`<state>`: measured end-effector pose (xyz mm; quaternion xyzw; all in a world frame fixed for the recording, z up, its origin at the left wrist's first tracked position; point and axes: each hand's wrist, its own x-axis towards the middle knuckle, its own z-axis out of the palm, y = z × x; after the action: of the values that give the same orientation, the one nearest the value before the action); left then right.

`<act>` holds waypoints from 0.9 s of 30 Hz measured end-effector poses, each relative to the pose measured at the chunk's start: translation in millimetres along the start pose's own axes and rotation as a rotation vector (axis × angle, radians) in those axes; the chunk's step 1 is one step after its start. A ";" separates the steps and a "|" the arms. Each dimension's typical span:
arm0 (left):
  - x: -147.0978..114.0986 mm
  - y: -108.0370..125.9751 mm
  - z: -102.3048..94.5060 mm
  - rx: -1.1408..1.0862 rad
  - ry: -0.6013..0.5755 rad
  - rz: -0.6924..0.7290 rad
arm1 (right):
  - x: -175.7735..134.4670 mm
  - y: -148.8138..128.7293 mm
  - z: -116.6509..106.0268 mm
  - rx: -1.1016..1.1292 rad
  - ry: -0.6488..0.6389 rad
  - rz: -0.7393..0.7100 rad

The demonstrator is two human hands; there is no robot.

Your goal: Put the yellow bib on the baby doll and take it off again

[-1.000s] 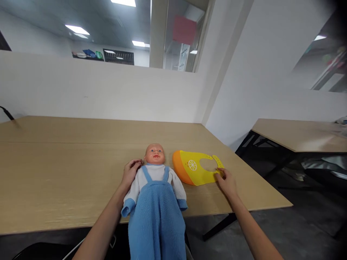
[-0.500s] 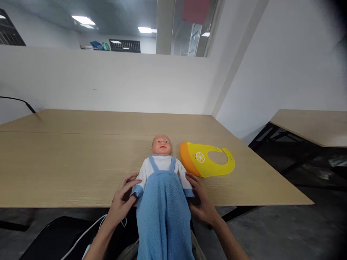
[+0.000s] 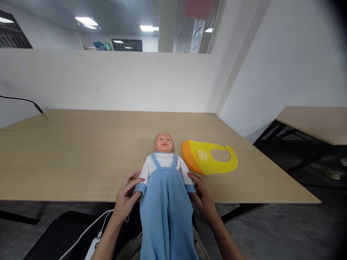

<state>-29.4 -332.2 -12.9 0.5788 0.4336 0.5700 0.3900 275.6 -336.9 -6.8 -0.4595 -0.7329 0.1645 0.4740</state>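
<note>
A baby doll in blue fleece overalls and a white top with blue cuffs lies on its back, face up. Its upper body rests on the table, while its legs hang over the front edge toward me. My left hand is closed around the doll's sleeve at the left, fingers above and thumb by the cuff. At the other sleeve, my right hand grips in the same way, its fingertips partly hidden. Right of the doll, a yellow and orange bib with a printed citrus slice lies flat, apart from both hands.
The wooden table meets a white wall with a window at the back. A second table stands at the right. Below the near edge are a black chair, a white cable and a white device. A black cable is at far left.
The view has shifted slightly, so everything sits a little farther right. Both hands keep their places at the doll's sleeves; the doll and bib lie as before.
</note>
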 end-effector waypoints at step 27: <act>-12.3 -14.4 11.9 0.231 0.156 0.266 | -6.0 2.3 -0.9 -0.003 0.064 -0.023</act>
<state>-18.1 -338.7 -31.0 0.6259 0.4447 0.6062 0.2076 278.4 -340.8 -11.1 -0.4567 -0.7229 0.1432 0.4983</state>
